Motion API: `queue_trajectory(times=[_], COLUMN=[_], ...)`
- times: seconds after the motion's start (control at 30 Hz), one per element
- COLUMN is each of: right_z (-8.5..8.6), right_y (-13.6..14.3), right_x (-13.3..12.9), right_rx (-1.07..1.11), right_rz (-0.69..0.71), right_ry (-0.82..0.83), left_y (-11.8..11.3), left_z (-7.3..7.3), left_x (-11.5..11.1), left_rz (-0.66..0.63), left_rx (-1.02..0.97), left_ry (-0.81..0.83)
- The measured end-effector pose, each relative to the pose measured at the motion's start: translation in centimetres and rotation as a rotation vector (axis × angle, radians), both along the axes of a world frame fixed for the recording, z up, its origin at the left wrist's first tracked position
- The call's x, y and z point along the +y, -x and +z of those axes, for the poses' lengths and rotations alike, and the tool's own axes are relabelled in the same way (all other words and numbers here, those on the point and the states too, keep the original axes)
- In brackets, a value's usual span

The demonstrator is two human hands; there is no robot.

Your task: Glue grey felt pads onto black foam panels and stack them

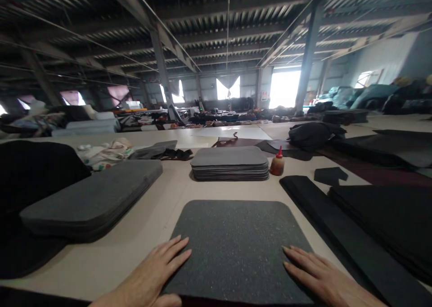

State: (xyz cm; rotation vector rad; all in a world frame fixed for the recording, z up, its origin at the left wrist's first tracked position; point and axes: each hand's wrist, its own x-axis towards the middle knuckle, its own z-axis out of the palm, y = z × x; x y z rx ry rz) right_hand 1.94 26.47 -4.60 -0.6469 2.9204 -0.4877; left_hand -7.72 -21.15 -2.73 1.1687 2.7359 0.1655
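A dark grey panel (pixel 238 248) with rounded far corners lies flat on the table in front of me. My left hand (pixel 158 266) rests on its left edge, fingers stretched out over the surface. On the opposite edge lies my right hand (pixel 313 271), its fingers also extended and flat. Neither hand grips anything. Just beyond the panel stands a neat stack of grey rounded sheets (pixel 230 165). Beside that stack is a small bottle (pixel 277 165) with a red pointed cap and brownish contents.
Left of me lies a thick pile of grey panels (pixel 97 196) by a black draped item (pixel 37 176). Long dark strips (pixel 334 226) and black material (pixel 388 217) lie at the right. A dark bundle (pixel 313 136) and crumpled pale cloth (pixel 113 153) sit farther back on the table (pixel 141 239).
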Motion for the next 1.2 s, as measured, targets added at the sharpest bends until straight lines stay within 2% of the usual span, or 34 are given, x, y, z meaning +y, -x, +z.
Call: queue_trajectory(times=[0.23, 0.37, 0.43, 0.53, 0.63, 0.73, 0.8, 0.9, 1.0, 1.07, 1.1, 1.13, 1.2], right_z=[7.2, 9.5, 10.4, 11.8, 13.3, 15.4, 17.4, 20.7, 23.4, 24.1, 24.0, 23.6, 21.6], right_y=[0.4, 1.3, 2.3, 4.8, 8.9, 14.5, 18.4, 23.2, 26.4, 27.9, 28.6, 29.2, 30.5], right_x=[-1.2, -0.7, -0.2, 0.8, 1.9, 2.6, 2.7, 2.7, 2.8, 3.0, 3.1, 3.2, 3.4], right_rx=[0.093, 0.263, 0.304, 0.292, 0.366, 0.473, 0.532, 0.665, 0.959, 1.137, 1.194, 1.221, 1.230], right_rz=[-0.004, -0.034, -0.027, -0.006, -0.040, -0.062, -0.058, -0.075, -0.191, -0.265, -0.274, -0.262, -0.223], right_ry=[0.102, 0.179, 0.229, 0.257, 0.242, 0.257, 0.279, 0.301, 0.277, 0.245, 0.228, 0.207, 0.155], left_y=[-0.4, -0.1, 0.6, 2.2, 5.3, 10.0, 13.6, 18.3, 21.8, 24.0, 25.2, 26.5, 29.2], left_z=[0.9, 1.3, 1.8, 4.1, 8.5, 13.6, 16.9, 21.5, 24.9, 25.8, 25.7, 25.2, 22.7], left_x=[0.3, -0.8, -1.4, -1.3, -0.2, 1.2, 2.1, 3.4, 4.9, 5.8, 6.2, 6.6, 7.2], left_rz=[-0.015, -0.070, -0.036, 0.094, 0.191, 0.227, 0.187, 0.205, 0.201, 0.143, 0.120, 0.109, 0.137], left_rx=[-0.017, -0.048, -0.055, -0.025, -0.008, 0.033, 0.231, 0.451, 0.639, 0.746, 0.776, 0.782, 0.733], left_ry=[-0.011, -0.060, -0.090, -0.164, -0.237, -0.280, -0.260, -0.280, -0.354, -0.415, -0.439, -0.453, -0.445])
